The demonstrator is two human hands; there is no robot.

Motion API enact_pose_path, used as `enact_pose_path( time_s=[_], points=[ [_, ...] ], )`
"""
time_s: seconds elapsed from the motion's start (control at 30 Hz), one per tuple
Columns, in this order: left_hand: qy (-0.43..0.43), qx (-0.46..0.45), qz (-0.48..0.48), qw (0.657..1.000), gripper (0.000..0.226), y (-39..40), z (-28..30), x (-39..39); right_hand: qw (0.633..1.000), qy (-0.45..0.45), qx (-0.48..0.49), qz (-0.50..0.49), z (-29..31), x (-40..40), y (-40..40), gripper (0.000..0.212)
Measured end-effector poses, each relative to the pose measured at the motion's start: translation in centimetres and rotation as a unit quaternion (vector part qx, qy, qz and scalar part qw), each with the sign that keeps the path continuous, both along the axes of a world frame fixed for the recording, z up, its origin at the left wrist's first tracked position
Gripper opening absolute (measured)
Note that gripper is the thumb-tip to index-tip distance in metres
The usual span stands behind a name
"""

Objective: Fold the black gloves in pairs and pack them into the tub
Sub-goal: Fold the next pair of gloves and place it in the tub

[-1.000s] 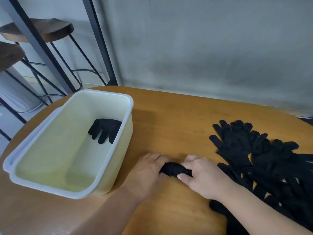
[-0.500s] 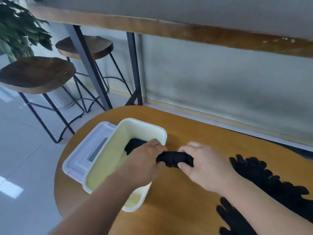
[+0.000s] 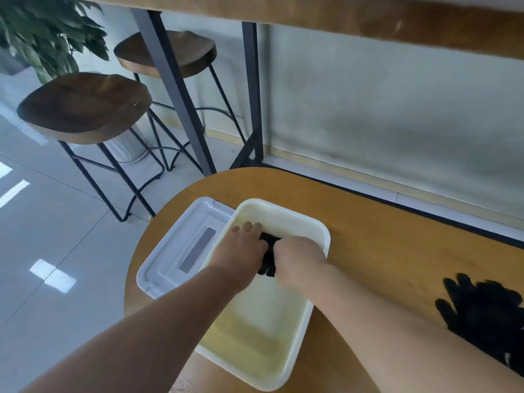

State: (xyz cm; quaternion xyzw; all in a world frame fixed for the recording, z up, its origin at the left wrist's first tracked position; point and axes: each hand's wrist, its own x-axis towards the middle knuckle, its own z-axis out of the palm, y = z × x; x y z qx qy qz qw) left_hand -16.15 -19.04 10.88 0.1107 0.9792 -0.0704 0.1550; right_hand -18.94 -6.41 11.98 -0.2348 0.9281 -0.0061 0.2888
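Packing is the step in hand: both hands, left hand [image 3: 241, 251] and right hand [image 3: 300, 258], seemingly pinching a folded glove pair [image 3: 268, 256] inside the tub [image 3: 317, 310], next letting go and fetching from the loose gloves [image 3: 482, 310] on the surface [image 3: 397, 236].

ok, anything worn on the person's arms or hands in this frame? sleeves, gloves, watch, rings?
Nothing that shows. The left hand and right hand are bare, with no gloves on them. Both forearms are uncovered right to the bottom of the frame: no sleeves, watch or wristband. No rings show on the visible fingers.
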Motion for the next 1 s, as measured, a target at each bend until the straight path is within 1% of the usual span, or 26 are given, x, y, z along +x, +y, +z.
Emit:
enact_pose_path(
  time_s=[0.07, 0.13, 0.3, 0.4, 0.5, 0.6, 0.7, 0.8, 0.9, 1.0],
  points=[
    [-0.034, 0.004, 0.027, 0.999, 0.019, 0.5, -1.2, -0.2, 0.999, -0.023, 0.013, -0.025, -1.4, -0.4, -0.4, 0.023],
    [-0.064, 0.021, 0.058, 0.996, 0.022, 0.9, -2.5, -0.3, 0.998, -0.041, 0.022, -0.052, -2.6, -0.6, -0.7, 0.028],
    [-0.085, 0.041, 0.107, 0.99, 0.04, 1.0, -5.2, -0.7, 0.994, -0.046, 0.019, -0.098, -4.2, -1.0, -1.8, 0.029],
    [-0.107, 0.065, 0.142, 0.982, 0.042, 0.9, -6.3, -0.4, 0.988, -0.075, 0.017, -0.132, -5.4, -1.3, -2.2, 0.03],
    [-0.125, 0.088, 0.172, 0.973, 0.047, 1.0, -6.8, 0.0, 0.984, -0.106, 0.027, -0.137, -6.1, -1.2, -2.8, 0.031],
    [-0.134, 0.1, 0.192, 0.967, 0.042, 0.9, -6.9, 0.0, 0.982, -0.119, 0.046, -0.141, -6.0, -1.9, -3.1, 0.028],
    [-0.136, 0.091, 0.192, 0.968, 0.037, 0.6, -6.9, -0.1, 0.977, -0.135, 0.061, -0.153, -6.0, -2.6, -3.0, 0.03],
    [-0.135, 0.092, 0.191, 0.968, 0.038, 0.5, -6.9, -0.1, 0.971, -0.153, 0.052, -0.178, -6.4, -2.7, -3.0, 0.027],
    [-0.13, 0.096, 0.193, 0.968, 0.037, 0.5, -7.0, -0.1, 0.959, -0.19, 0.055, -0.201, -6.1, -2.8, -3.2, 0.026],
    [-0.128, 0.099, 0.199, 0.967, 0.035, 0.4, -6.9, -0.2, 0.961, -0.187, 0.049, -0.196, -5.5, -3.0, -3.1, 0.027]
  ],
)
